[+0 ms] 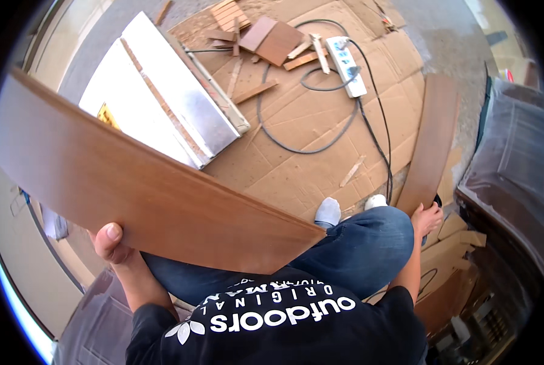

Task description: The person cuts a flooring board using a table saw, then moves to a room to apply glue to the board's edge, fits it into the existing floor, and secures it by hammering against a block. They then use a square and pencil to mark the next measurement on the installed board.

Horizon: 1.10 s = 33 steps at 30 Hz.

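My left hand (111, 242) grips the lower edge of a long brown floorboard (144, 182), with the thumb on its face. The board slants across the left side, and its near end lies over my jeans. Beyond my right knee, my right hand (428, 220) is closed at the near end of a second brown floorboard (431, 134) on the floor. A small dark object shows at these fingers, but its kind is mostly hidden.
A white metal-topped table (168, 91) with a slot stands ahead left. Wood offcuts (275, 42) and a white power strip (346, 67) with looping cords lie on flattened cardboard (308, 121). Plastic-covered furniture (512, 134) stands at the right.
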Tool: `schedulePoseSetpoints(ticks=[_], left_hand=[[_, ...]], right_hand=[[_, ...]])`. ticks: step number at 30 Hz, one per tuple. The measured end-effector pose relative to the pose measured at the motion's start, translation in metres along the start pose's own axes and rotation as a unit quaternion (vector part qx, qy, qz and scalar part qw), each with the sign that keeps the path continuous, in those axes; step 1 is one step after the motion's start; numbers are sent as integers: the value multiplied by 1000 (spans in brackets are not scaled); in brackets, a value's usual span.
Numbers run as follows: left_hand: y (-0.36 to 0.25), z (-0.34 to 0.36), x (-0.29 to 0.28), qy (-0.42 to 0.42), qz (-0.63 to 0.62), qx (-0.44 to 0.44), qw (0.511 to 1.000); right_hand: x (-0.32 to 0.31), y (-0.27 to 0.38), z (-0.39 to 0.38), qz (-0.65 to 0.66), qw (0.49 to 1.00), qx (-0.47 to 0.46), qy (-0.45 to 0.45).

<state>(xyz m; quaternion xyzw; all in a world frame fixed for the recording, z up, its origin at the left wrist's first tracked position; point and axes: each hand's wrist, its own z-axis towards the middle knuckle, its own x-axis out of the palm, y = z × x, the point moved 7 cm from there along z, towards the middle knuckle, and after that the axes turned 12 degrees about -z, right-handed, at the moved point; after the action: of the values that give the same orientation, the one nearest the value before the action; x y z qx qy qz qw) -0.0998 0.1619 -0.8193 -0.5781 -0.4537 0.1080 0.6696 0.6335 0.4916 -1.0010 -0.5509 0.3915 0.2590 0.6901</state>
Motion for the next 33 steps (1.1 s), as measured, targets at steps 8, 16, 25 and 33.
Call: schedulePoseSetpoints(ticks=[8, 16, 25, 33], left_hand=[[-6, 8, 49, 3, -7, -128, 992], [-42, -33, 88, 129, -111, -119, 978], [-133, -147, 55, -114, 10, 40, 993], [-148, -254, 16, -303, 117, 159, 932]], right_hand=[[-133, 237, 85, 602, 726, -309, 121], [-374, 459, -131, 539, 515, -555, 369], [-418, 530, -191, 427, 611, -590, 311], [-437, 493, -219, 367, 661, -554, 349]])
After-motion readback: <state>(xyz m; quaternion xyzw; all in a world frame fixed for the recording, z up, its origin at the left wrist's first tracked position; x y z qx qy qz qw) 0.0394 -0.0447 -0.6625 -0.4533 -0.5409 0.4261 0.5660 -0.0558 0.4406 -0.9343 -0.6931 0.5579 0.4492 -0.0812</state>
